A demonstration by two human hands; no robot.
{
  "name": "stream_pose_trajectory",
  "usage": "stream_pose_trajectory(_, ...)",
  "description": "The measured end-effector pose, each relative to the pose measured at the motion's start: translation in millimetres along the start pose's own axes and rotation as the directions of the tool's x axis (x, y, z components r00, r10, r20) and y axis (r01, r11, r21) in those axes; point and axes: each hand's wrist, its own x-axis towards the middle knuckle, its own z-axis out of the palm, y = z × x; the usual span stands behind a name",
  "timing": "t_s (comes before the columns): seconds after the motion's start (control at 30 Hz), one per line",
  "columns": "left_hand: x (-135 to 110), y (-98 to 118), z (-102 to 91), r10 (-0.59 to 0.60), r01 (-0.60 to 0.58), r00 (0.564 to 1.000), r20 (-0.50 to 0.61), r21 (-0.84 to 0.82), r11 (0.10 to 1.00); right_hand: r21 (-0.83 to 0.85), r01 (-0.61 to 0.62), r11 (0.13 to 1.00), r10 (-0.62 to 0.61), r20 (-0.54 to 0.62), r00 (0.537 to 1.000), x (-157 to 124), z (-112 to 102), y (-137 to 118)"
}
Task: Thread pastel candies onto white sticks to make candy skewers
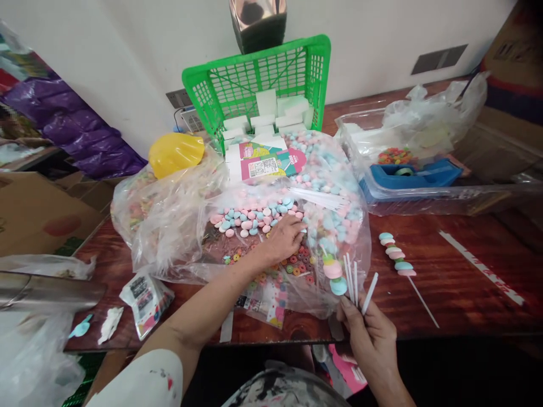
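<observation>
Thin sticks (351, 276) look light, easy to snap; right hand (371, 336) fingers squeezed on low ends. Round candies (254, 217) small, hard, probably roll; left hand (283, 240) fingers curled over them, grip unclear.

Finished candy skewer (396, 254) lies right of candy bag (254, 220), basket (258, 85) behind.

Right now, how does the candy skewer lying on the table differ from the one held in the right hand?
The table skewer carries a long row of candies; the held skewer has only a few near its tip. The table skewer lies flat on the table, untouched; the held skewer points upward, pinched in the right hand with bare sticks. Both thread pastel pink and blue discs on a white stick.
</observation>
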Motion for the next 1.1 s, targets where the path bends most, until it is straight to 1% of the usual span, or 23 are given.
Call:
stream_pose_trajectory(0.03, -3.7, 5.0, -2.3, -0.071, 0.061, 0.995, -0.067, -0.143, 0.988, 0.02, -0.01, 1.0, 0.009, 0.023, 1.0, -1.0, -1.2, -1.0)
stream_pose_trajectory(0.07, -8.7, 11.3, -5.5, -0.164, 0.125, 0.981, -0.103, -0.31, 0.943, 0.036, -0.017, 0.999, 0.015, 0.044, 0.999, -2.2, -2.3, -2.4)
stream_pose_trajectory(0.1, -15.2, 18.5, -9.4, -0.267, 0.19, 0.959, -0.094, -0.486, 0.853, 0.045, -0.012, 0.999, 0.01, 0.06, 0.998, -3.4, -3.2, -4.2)
stream_pose_trajectory(0.13, -22.9, 26.5, -13.9, -0.365, 0.254, 0.93, -0.04, -0.648, 0.718, 0.04, 0.004, 0.999, -0.007, 0.07, 0.998, -4.7, -3.6, -6.2)
stream_pose_trajectory(0.17, -31.5, 34.7, -18.6, -0.443, 0.307, 0.896, 0.039, -0.775, 0.553, 0.029, 0.026, 0.999, -0.028, 0.087, 0.996, -6.0, -3.6, -8.3)
stream_pose_trajectory(0.2, -40.6, 42.9, -23.4, -0.495, 0.341, 0.861, 0.121, -0.858, 0.383, 0.015, 0.049, 0.999, -0.05, 0.112, 0.992, -7.3, -3.1, -10.4)
stream_pose_trajectory(0.23, -49.7, 50.7, -27.8, -0.528, 0.35, 0.829, 0.183, -0.907, 0.236, -0.001, 0.074, 0.997, -0.073, 0.143, 0.987, -8.4, -2.2, -12.2)
stream_pose_trajectory(0.27, -58.5, 57.9, -31.9, -0.552, 0.336, 0.805, 0.217, -0.933, 0.124, -0.019, 0.101, 0.995, -0.096, 0.173, 0.98, -9.3, -1.0, -14.0)
stream_pose_trajectory(0.3, -66.7, 64.3, -35.4, -0.575, 0.31, 0.786, 0.227, -0.95, 0.048, -0.039, 0.127, 0.991, -0.117, 0.202, 0.972, -9.9, 0.3, -15.8)
stream_pose_trajectory(0.37, -80.8, 74.2, -40.4, -0.612, 0.261, 0.757, 0.228, -0.965, -0.036, -0.086, 0.185, 0.979, -0.159, 0.247, 0.956, -10.1, 2.9, -19.7)
stream_pose_trajectory(0.43, -91.3, 80.4, -42.5, -0.633, 0.232, 0.74, 0.227, -0.97, -0.077, -0.134, 0.227, 0.965, -0.186, 0.263, 0.947, -9.2, 4.8, -23.9)
stream_pose_trajectory(0.53, -100.3, 83.0, -40.2, -0.655, 0.178, 0.731, 0.192, -0.98, -0.089, -0.171, 0.247, 0.954, -0.198, 0.259, 0.945, -9.8, 5.6, -28.4)
stream_pose_trajectory(0.6, -102.4, 81.6, -36.5, -0.669, 0.14, 0.722, 0.175, -0.984, -0.106, -0.161, 0.22, 0.962, -0.173, 0.261, 0.95, -13.6, 4.7, -28.2)
stream_pose_trajectory(0.7, -102.4, 78.3, -31.0, -0.687, 0.091, 0.705, 0.177, -0.983, -0.16, -0.12, 0.14, 0.983, -0.104, 0.264, 0.959, -23.4, 2.2, -24.7)
stream_pose_trajectory(0.77, -101.9, 77.9, -28.9, -0.687, 0.059, 0.705, 0.174, -0.98, -0.189, -0.105, 0.124, 0.987, -0.094, 0.258, 0.962, -29.3, 0.5, -23.0)
stream_pose_trajectory(0.87, -101.8, 81.4, -28.0, -0.682, 0.021, 0.714, 0.16, -0.978, -0.207, -0.121, 0.176, 0.977, -0.139, 0.263, 0.955, -33.2, -0.8, -23.9)
stream_pose_trajectory(1.0, -102.9, 87.7, -26.3, -0.684, -0.014, 0.721, 0.112, -0.984, -0.176, -0.143, 0.224, 0.964, -0.177, 0.281, 0.943, -33.9, -0.2, -24.2)
stream_pose_trajectory(1.1, -105.4, 87.0, -20.4, -0.696, -0.016, 0.716, 0.053, -0.996, -0.093, -0.165, 0.249, 0.954, -0.198, 0.276, 0.941, -36.2, 0.7, -18.2)
